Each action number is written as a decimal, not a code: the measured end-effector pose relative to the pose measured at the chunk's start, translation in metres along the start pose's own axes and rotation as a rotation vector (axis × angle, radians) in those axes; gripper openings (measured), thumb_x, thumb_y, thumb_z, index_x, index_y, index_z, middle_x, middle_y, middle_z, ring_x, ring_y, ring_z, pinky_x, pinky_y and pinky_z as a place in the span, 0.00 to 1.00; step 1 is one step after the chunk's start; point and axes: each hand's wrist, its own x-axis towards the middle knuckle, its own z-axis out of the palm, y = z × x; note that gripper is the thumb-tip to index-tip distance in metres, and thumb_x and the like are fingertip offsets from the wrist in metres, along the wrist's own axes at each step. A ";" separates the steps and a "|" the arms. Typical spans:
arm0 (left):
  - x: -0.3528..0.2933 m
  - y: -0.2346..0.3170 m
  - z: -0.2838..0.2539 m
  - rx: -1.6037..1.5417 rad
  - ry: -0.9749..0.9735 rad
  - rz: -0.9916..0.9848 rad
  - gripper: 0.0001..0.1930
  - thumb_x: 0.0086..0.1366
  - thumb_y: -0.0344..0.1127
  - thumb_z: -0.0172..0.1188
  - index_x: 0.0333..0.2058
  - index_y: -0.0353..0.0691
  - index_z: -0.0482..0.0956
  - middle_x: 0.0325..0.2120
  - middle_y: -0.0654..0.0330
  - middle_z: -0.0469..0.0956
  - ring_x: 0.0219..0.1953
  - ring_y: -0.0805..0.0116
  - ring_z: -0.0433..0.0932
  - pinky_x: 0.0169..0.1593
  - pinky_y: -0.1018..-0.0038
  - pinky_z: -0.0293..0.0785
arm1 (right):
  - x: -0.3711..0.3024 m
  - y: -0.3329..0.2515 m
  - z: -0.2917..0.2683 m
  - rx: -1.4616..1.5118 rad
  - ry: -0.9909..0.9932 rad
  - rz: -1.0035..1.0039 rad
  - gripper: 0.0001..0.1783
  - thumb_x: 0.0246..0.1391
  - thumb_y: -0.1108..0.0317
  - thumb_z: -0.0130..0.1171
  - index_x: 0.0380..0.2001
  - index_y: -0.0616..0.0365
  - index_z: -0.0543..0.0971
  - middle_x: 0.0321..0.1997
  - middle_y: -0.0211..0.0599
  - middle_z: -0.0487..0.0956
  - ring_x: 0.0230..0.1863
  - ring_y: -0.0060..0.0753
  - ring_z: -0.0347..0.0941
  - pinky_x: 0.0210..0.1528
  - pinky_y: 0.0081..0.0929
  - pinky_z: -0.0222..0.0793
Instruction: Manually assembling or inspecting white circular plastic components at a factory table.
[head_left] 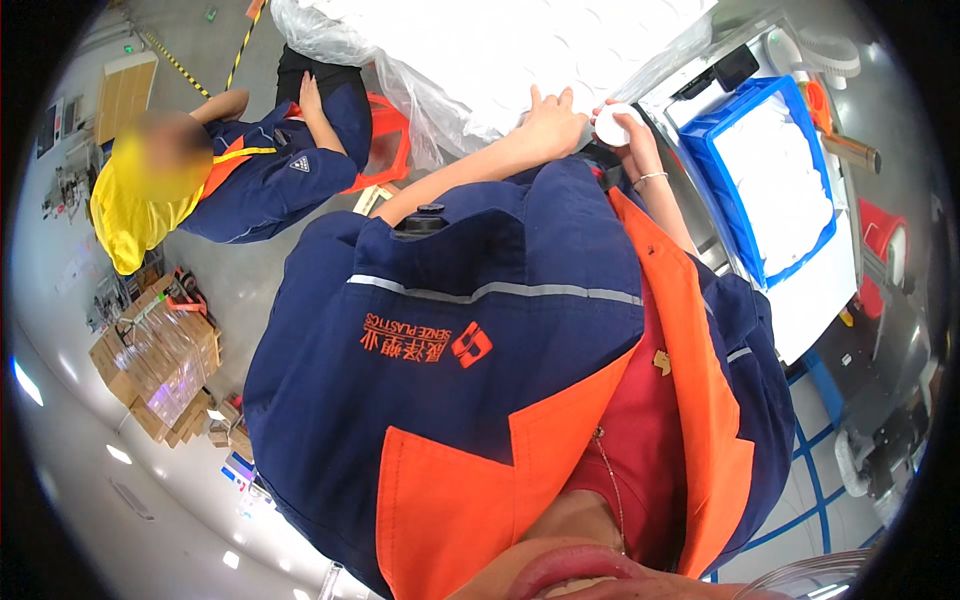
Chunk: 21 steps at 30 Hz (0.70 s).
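Observation:
A white round disc, like a lid (618, 125), is gripped between the thumb and fingers of my right hand (640, 150). Just left of it, my left hand (556, 122) reaches over the near edge of a plastic-lined heap of white pieces (490, 50). Its fingers are apart and seem to rest on the white surface, with nothing visible held in them. Glare washes out the outlines of the pieces there. Clear plastic liner (425, 115) hangs in folds over the near left side of the heap.
A blue crate (715, 165) holding white pieces stands on a white table (815, 310) to my right. At the left a person (270, 180) in a yellow cap sits by a red stool (388, 140). Wrapped cardboard boxes (160, 360) and a red bin (880, 235) stand farther off.

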 end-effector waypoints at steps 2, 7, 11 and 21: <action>-0.002 -0.003 0.000 -0.017 0.010 0.016 0.17 0.62 0.39 0.49 0.48 0.45 0.75 0.52 0.47 0.68 0.47 0.50 0.72 0.51 0.37 0.56 | 0.000 0.002 0.006 0.071 0.006 0.023 0.20 0.57 0.69 0.44 0.51 0.66 0.69 0.44 0.50 0.78 0.44 0.38 0.78 0.42 0.35 0.78; 0.002 -0.004 0.003 -0.223 -0.033 0.045 0.14 0.58 0.34 0.49 0.40 0.34 0.76 0.44 0.44 0.71 0.45 0.48 0.74 0.54 0.34 0.50 | 0.003 0.003 0.004 0.088 0.009 0.023 0.20 0.56 0.70 0.44 0.51 0.66 0.69 0.44 0.50 0.78 0.44 0.39 0.77 0.44 0.36 0.78; 0.006 0.004 0.004 -0.296 -0.044 0.001 0.17 0.59 0.34 0.48 0.45 0.34 0.73 0.44 0.46 0.72 0.48 0.50 0.72 0.53 0.37 0.53 | 0.009 0.008 -0.004 0.112 -0.006 0.032 0.22 0.56 0.67 0.46 0.54 0.63 0.68 0.44 0.44 0.79 0.44 0.36 0.77 0.44 0.28 0.76; 0.011 0.011 0.005 -0.428 0.093 -0.186 0.17 0.59 0.33 0.47 0.47 0.36 0.70 0.43 0.46 0.71 0.45 0.49 0.73 0.49 0.46 0.63 | 0.018 0.021 0.002 0.056 0.031 0.048 0.20 0.55 0.65 0.49 0.51 0.57 0.73 0.43 0.34 0.78 0.40 0.27 0.76 0.33 0.23 0.71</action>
